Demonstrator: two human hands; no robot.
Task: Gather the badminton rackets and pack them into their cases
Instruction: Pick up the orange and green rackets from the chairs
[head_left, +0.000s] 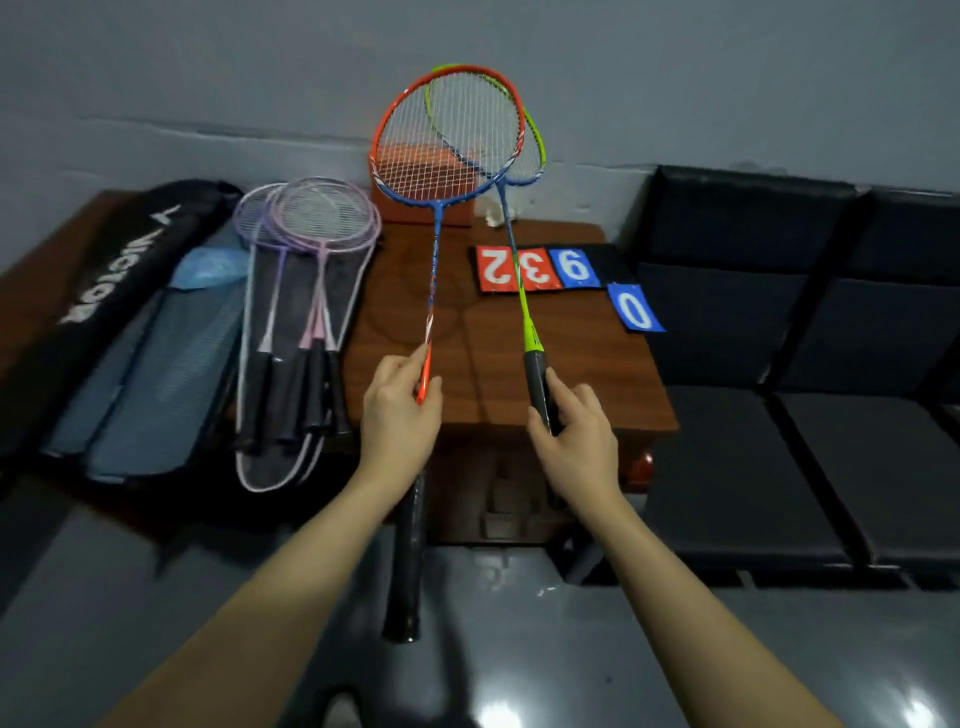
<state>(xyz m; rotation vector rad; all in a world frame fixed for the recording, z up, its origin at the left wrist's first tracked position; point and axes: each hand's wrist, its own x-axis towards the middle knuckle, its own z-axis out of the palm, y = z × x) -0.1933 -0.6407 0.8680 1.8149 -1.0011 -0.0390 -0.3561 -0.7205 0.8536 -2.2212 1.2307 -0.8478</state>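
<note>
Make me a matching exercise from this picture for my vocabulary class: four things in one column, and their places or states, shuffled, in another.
Things:
1. orange racket
2. green racket
3. purple rackets
4. blue card with 0

Places or states:
A. lying on a mesh case on the table
B. held in the left hand
C. flat at the table's right edge
D. held in the right hand

Pairs: 1-B, 2-D, 3-A, 4-C

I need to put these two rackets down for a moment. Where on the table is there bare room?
Bare wood lies between the pink rackets and the number cards, near the front edge. The table's left part is crowded with cases.
</note>
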